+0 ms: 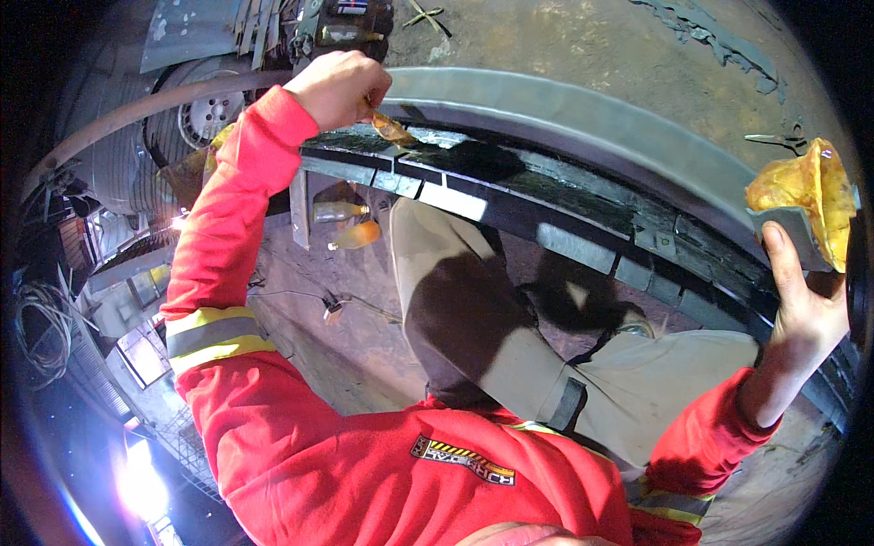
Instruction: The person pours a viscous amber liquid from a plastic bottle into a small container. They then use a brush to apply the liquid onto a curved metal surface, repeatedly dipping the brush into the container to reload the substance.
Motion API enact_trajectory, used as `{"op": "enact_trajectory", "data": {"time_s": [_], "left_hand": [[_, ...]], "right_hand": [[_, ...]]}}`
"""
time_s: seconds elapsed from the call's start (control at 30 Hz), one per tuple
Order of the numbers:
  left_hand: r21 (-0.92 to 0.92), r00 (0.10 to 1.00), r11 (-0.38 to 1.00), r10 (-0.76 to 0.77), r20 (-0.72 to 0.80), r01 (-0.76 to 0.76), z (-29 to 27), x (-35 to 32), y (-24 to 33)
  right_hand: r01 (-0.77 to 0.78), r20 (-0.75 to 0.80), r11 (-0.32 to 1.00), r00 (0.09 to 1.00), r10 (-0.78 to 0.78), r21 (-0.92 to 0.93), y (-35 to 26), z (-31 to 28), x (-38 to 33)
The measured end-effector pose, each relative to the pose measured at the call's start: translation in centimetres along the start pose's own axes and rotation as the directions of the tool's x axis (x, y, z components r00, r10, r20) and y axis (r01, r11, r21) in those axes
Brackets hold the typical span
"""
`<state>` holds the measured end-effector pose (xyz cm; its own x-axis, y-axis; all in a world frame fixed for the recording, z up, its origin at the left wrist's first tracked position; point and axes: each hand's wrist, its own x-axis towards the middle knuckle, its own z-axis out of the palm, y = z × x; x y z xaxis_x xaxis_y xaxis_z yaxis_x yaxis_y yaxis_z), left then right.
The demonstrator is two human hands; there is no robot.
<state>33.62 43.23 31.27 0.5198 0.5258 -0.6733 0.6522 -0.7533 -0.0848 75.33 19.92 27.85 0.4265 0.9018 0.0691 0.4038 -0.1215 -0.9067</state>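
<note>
At the far left of the frame I see a coil of cable [36, 332] and a bright glare low down. Above it, upper left, a wheel [208, 114] sits behind a curved grey bar. My left hand [339, 88], top centre-left, is curled tight around a small amber-stained brush [391, 128], its tip touching the wet black strip [510, 173] of the long metal beam [583, 114] that arcs across the frame. Below the beam, two amber bottles [350, 223] lie on the dirt floor. At the right edge, my right hand [806, 314] grips the beam's end, thumb pointing up, fingers wrapped behind. Just above it a yellow stained rag [806, 196] rests on the beam.
</note>
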Motion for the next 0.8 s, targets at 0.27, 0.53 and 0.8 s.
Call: {"op": "enact_trajectory", "data": {"time_s": [0.27,0.53,0.8], "left_hand": [[-0.151,0.998,0.987,0.063,0.023,-0.059,-3.4,-2.5,-0.1],[-0.195,0.990,0.980,0.051,0.135,-0.024,-1.5,-2.2,-0.9],[-0.143,0.980,0.971,0.198,0.019,-0.193,0.2,-0.1,-0.3]], "right_hand": [[-0.052,-0.035,0.998,0.998,0.054,0.041,0.4,0.0,-0.2],[-0.039,-0.031,0.999,0.999,0.037,-0.038,0.1,0.2,-0.2],[-0.093,0.001,0.995,0.996,0.093,0.026,-0.2,0.0,-0.1]]}}
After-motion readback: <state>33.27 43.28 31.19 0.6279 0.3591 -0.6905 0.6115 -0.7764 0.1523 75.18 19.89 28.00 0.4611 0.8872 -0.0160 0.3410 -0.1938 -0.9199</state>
